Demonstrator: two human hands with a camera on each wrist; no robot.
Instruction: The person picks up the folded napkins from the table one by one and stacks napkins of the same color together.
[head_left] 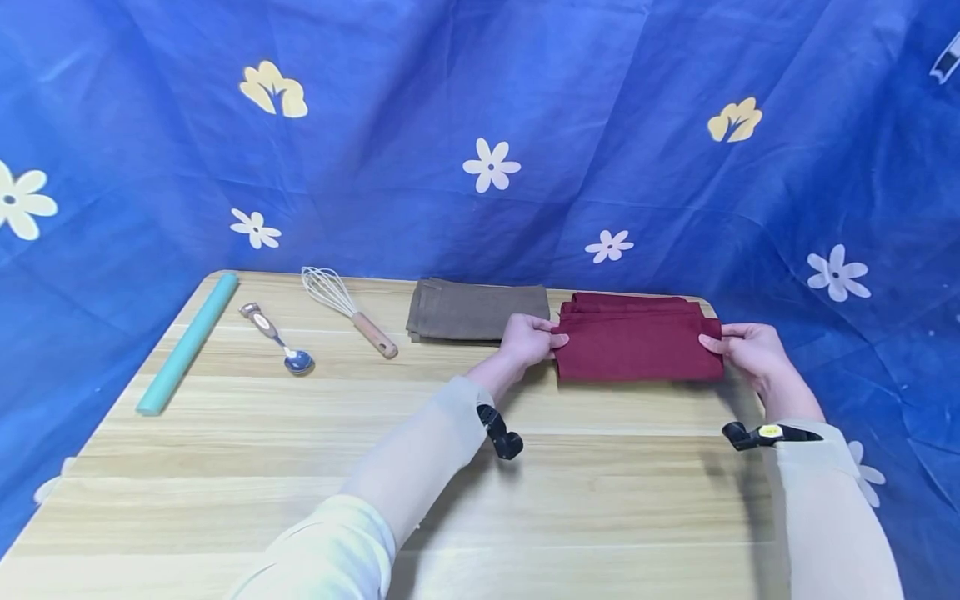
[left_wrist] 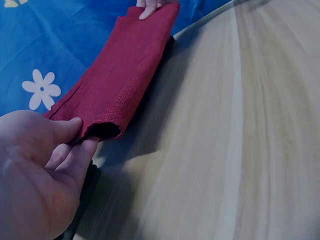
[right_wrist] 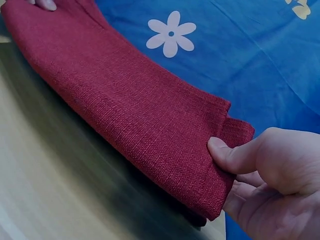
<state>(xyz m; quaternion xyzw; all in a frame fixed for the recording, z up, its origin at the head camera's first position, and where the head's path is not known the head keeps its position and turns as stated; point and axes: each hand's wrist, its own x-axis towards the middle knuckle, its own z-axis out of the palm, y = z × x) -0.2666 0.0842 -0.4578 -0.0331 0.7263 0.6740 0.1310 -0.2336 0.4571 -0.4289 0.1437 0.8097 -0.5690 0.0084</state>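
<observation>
A folded dark red cloth (head_left: 637,346) is stretched between both hands at the back right of the table. My left hand (head_left: 527,340) pinches its left end, thumb on top and fingers beneath. At the opposite end, my right hand (head_left: 752,354) grips the cloth the same way. In the left wrist view the cloth (left_wrist: 117,75) shows an open fold at the near end, and a shadow lies on the table under it. The right wrist view shows its layered edge beside the thumb. A folded grey-brown cloth (head_left: 480,310) lies just left of the red one, close behind my left hand.
Toward the left of the wooden table (head_left: 600,500) lie a whisk (head_left: 348,308) with a wooden handle, a metal spoon (head_left: 279,340) and a teal rod (head_left: 189,346) along the left edge. A blue flowered curtain (head_left: 375,125) hangs right behind the table.
</observation>
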